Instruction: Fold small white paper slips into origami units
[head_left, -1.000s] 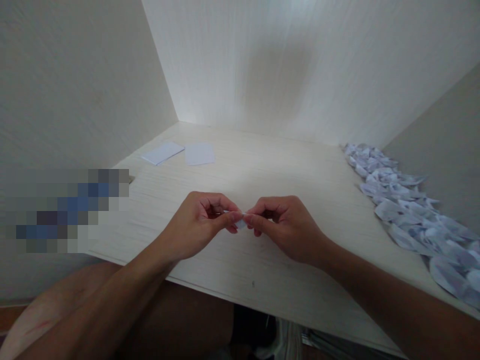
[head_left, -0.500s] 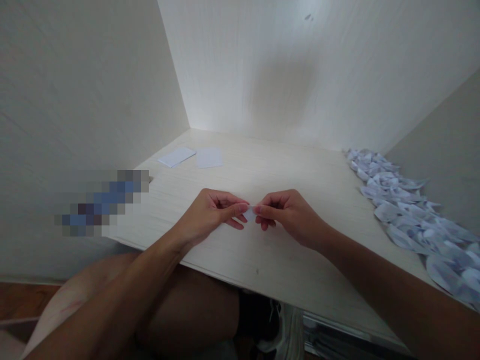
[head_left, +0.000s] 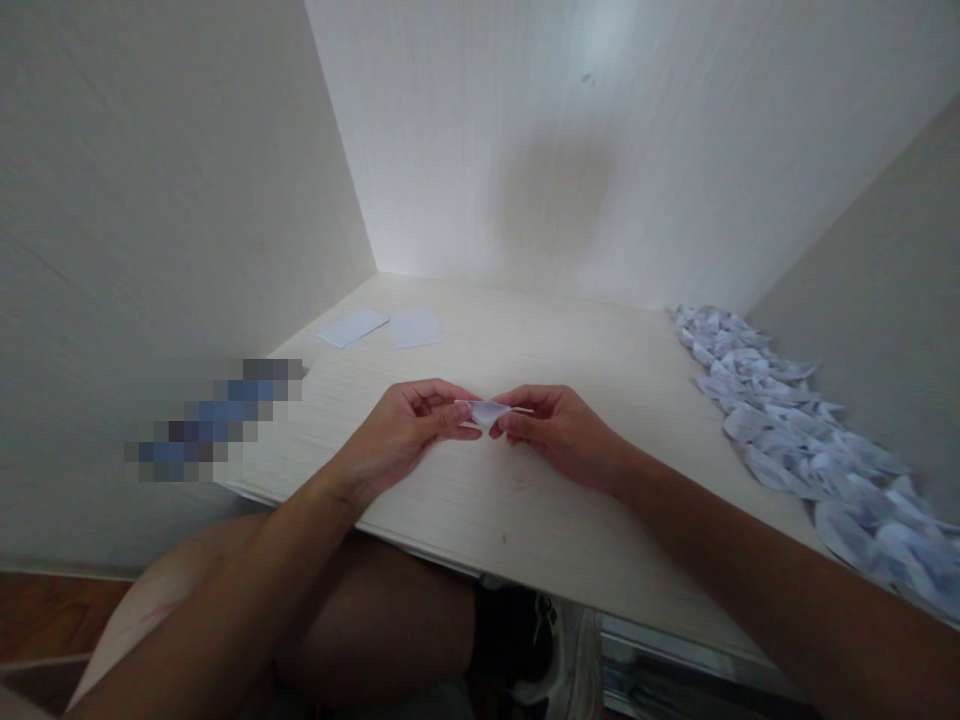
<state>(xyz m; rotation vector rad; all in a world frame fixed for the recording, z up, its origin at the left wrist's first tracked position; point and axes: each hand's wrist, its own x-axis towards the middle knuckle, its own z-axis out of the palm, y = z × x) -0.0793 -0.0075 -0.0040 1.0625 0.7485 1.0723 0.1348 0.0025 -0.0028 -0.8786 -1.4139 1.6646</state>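
A small piece of folded white paper (head_left: 487,412) is held between my two hands, just above the pale tabletop (head_left: 442,545). My left hand (head_left: 427,420) pinches its left end between thumb and fingers. At the other end, the thumb and fingers of my right hand (head_left: 544,425) grip the paper, and a thin edge sticks out past the fingertips. The visible middle of the paper comes down to a point. Some of its folds are hidden behind my fingers.
Along the right side lies a long heap of folded white paper pieces (head_left: 795,430). Toward the back left are a stack of white paper (head_left: 354,327) and a square sheet (head_left: 416,328). Walls enclose the table's back and sides. A blurred-out patch covers the left edge.
The paper between my hands now shows more of its surface, with a pointed shape and a long upper edge. My fingers have shifted along it, and the view has moved slightly.
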